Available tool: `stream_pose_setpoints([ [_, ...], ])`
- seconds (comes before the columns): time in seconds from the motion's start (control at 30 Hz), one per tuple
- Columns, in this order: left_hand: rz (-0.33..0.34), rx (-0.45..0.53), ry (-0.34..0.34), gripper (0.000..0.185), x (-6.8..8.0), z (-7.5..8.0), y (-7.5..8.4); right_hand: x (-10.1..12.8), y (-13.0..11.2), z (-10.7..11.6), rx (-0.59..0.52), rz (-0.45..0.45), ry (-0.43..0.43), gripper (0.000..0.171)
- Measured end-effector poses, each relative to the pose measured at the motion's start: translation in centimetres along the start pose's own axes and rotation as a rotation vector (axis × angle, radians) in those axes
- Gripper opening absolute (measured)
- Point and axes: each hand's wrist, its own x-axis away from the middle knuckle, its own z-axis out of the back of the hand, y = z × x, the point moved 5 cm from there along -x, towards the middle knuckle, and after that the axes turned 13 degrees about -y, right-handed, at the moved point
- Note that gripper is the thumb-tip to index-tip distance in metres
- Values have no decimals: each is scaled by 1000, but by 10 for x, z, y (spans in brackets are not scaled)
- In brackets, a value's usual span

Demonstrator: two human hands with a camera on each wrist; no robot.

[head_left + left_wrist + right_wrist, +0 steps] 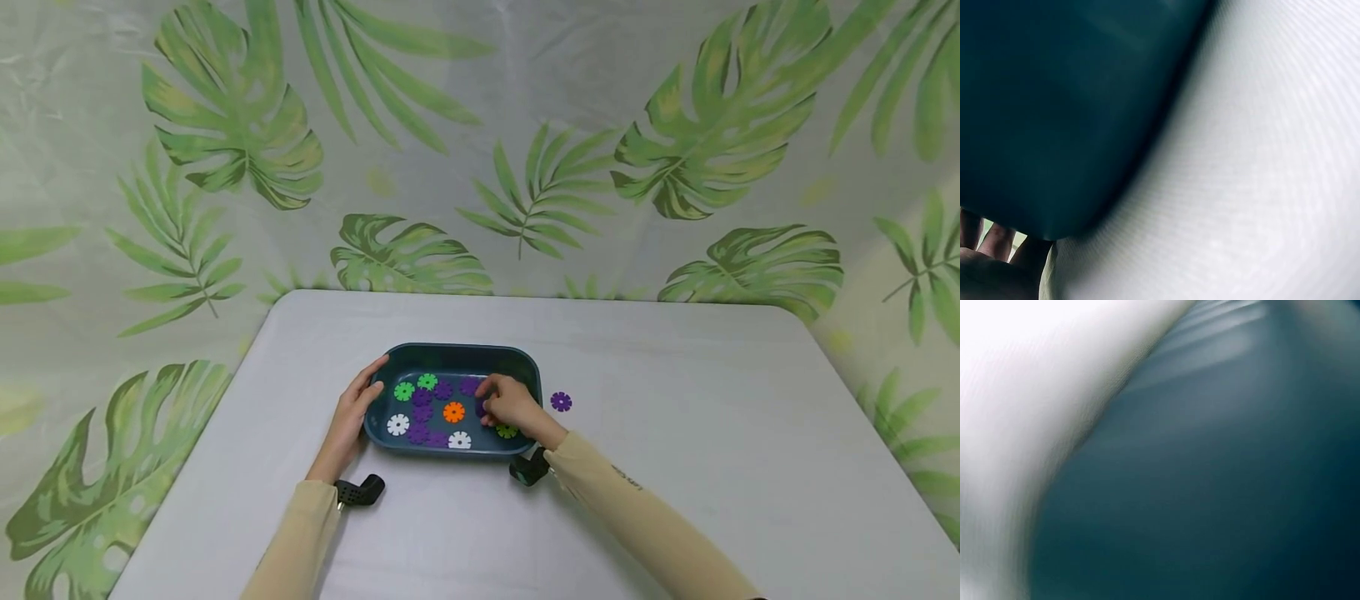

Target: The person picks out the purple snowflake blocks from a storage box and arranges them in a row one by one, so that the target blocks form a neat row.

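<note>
1. Tray (pixel 457 357) sits on the table (pixel 675 467), with the left hand (pixel 351 417) laid along its left wall, fingers straight and together, thumb near the rim. That is a brace and not a grip, so a hard tug from the other side could slide or tip the tray.
2. Right hand (pixel 510 404) reaches into the right end of the tray, fingers curled down over a purple disc (pixel 480 408). Whether they pinch it I cannot tell; the knuckles hide the tips. A half-caught disc could slip and drop back among the others.
3. Discs lie close together: purple ones touch at the middle, the orange disc (pixel 453 412) is just beside them, and a green disc (pixel 507 431) is partly under the right hand. Their notched edges could snag, so lifting one may drag a neighbour along.
4. One loose disc (pixel 561 402) lies on the table just right of the tray, near the right wrist; a sleeve sweep could knock it away.
5. Both wrist views are blurred and show only tray wall and table.
</note>
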Motion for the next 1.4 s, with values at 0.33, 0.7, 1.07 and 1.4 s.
stream_pose_setpoints([
  [0.33,1,-5,-6,43,0,-1,2,24,-16,22,-146,173,-82,21],
  [0.7,2,2,-9,43,2,-1,1,63,43,110,-156,113,145,24],
  [1.07,-11,-4,-4,43,1,-3,1,69,88,125,52,-37,177,23],
  [1.4,-5,-1,3,43,1,-2,0,56,17,97,-111,159,35,32],
])
